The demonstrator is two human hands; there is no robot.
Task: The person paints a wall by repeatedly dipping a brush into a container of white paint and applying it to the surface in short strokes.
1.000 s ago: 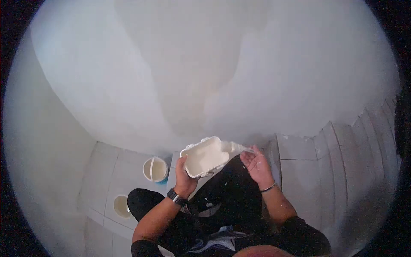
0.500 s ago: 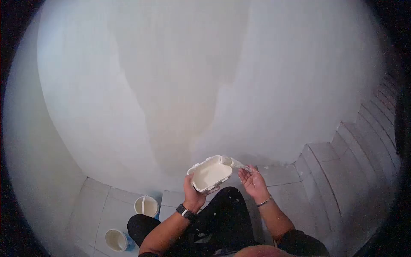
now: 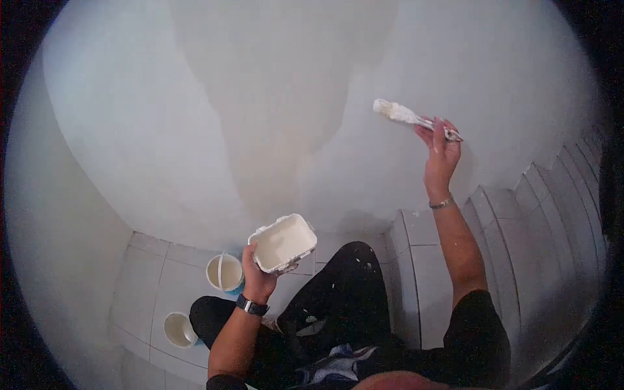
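My left hand (image 3: 260, 276) grips the near left side of a white rectangular paint tub (image 3: 284, 244), thumb over its rim. Pale paint lies inside the tub, and its edges are caked with it. Up at the right, my right hand (image 3: 442, 144) is closed around the handle of a paintbrush (image 3: 406, 116). White paint coats the brush head, which points left, close to the wall (image 3: 364, 162). A darker beige patch (image 3: 273, 110) runs down the middle of the wall, with lighter areas on either side.
Two white buckets stand on the tiled floor at the left, one with a handle (image 3: 225, 273) across its top, the other bucket (image 3: 180, 329) nearer me. Tiled stairs (image 3: 494, 221) climb along the right. My bent knees are below the tub.
My right hand has lifted the brush from the tub's rim up and right to the wall, its fingers now wrapped round the handle. The tub has shifted slightly left and up in view.
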